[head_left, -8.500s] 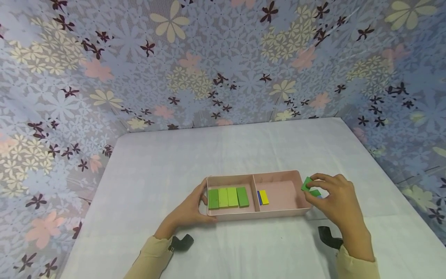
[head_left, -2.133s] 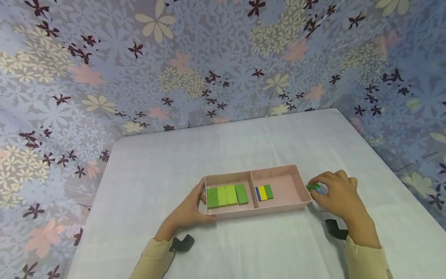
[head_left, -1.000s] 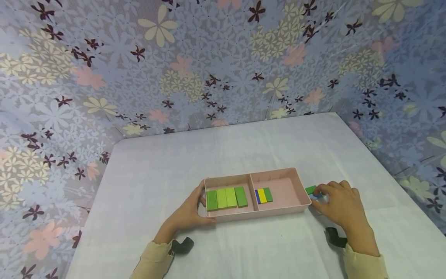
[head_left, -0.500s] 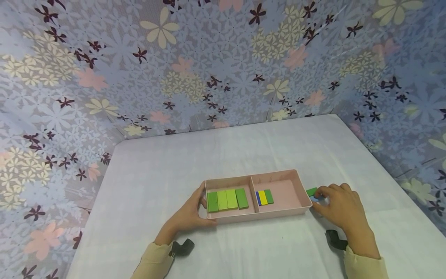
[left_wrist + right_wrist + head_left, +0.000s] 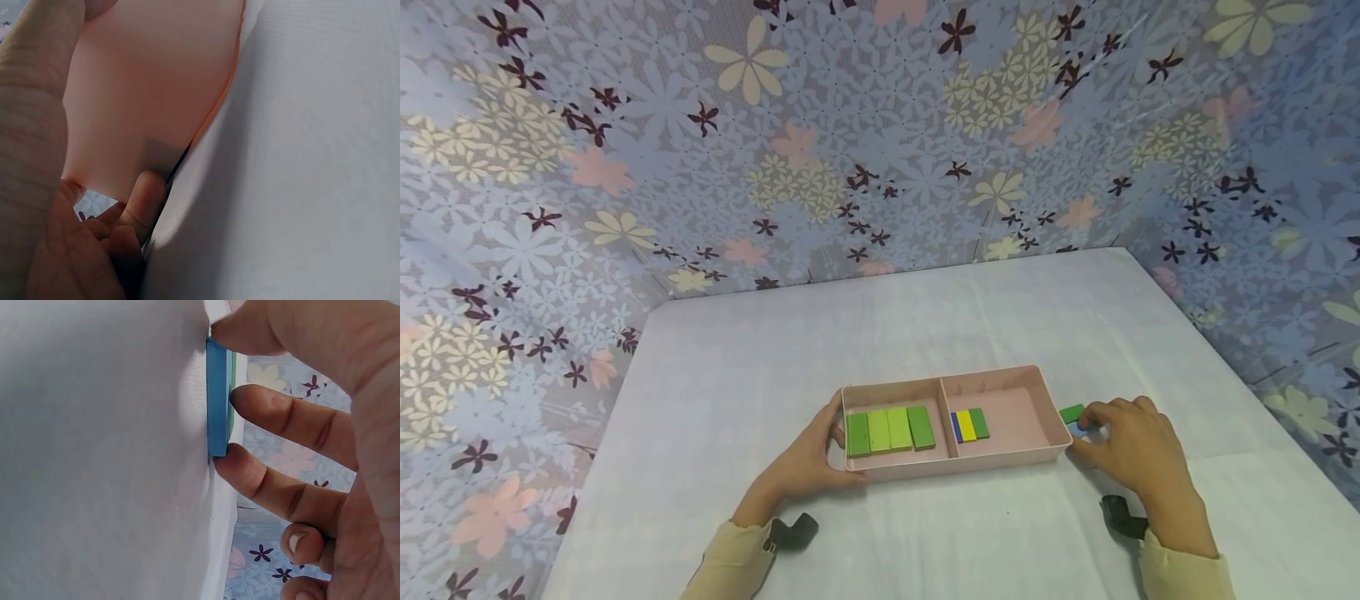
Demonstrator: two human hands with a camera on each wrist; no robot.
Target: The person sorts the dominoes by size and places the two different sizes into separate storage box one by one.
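Observation:
My left hand grips the left end of a pink two-compartment tray, thumb along its near wall; the left wrist view shows fingertips against the tray wall. Several green and lime blocks lie in a row in the left compartment. In the right compartment, a blue block, a yellow block and a green block stand side by side against the divider. Beyond the tray's right end, my right hand pinches a light blue block by its ends, low at the cloth.
Another green block lies just behind the light blue one, by the tray's right end. A white cloth covers the table. Flowered fabric rises behind and at both sides. Dark wrist-worn pieces show at both sleeves.
The green block that my right hand held at first now stands beside the yellow one in the tray. My right hand has come down onto the light blue block. The left hand keeps its hold.

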